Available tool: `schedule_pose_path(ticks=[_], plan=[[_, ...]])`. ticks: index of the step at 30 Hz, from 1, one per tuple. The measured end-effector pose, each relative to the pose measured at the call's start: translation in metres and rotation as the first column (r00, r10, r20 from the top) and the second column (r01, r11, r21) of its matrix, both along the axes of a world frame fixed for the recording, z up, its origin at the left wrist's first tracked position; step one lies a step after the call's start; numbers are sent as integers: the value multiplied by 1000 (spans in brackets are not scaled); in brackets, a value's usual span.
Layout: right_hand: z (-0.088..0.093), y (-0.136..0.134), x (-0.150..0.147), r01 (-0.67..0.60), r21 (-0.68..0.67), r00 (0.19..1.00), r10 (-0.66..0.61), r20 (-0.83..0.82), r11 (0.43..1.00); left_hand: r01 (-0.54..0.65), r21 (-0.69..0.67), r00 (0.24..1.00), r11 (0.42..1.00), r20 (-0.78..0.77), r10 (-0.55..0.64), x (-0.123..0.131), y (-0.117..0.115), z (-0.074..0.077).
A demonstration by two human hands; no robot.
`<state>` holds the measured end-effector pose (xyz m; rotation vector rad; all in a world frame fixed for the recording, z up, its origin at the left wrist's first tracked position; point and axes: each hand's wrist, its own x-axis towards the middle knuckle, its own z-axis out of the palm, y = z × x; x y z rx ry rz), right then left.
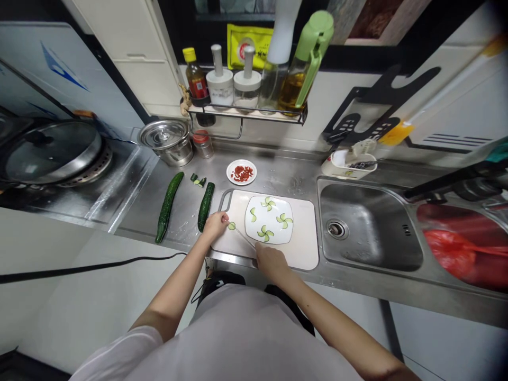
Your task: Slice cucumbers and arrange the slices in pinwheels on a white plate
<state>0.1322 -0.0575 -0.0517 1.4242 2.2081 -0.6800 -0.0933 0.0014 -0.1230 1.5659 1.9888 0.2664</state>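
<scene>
My right hand (273,261) grips a knife (246,241), its thin blade slanting toward the far left over the white cutting board (305,233). Just ahead of the blade tip lies a pale green cucumber slice (232,226). Beside that slice my left hand (215,226) has its fingers pressed together at the board's left edge; whether something small is between them is hidden. A white square plate (269,218) sits on the board, with curved cucumber pieces (265,233) laid out in pinwheels. A cut cucumber (206,206) lies left of the board, close to my left hand.
A whole cucumber (169,206) and cucumber scraps (198,180) lie left. Behind the board are a small plate (230,177) of red bits, a lidded steel pot (170,145) and a rack (246,112) of bottles. The sink (369,227) is right, a covered pan (51,151) far left.
</scene>
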Motion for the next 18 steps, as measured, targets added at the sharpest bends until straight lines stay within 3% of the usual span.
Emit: schedule_pose_path(ticks=[18], plan=[[-2,12,-2,-15,-69,999,13,-29,998,17,-15,1000,1000,-14,-17,-1,3,2]])
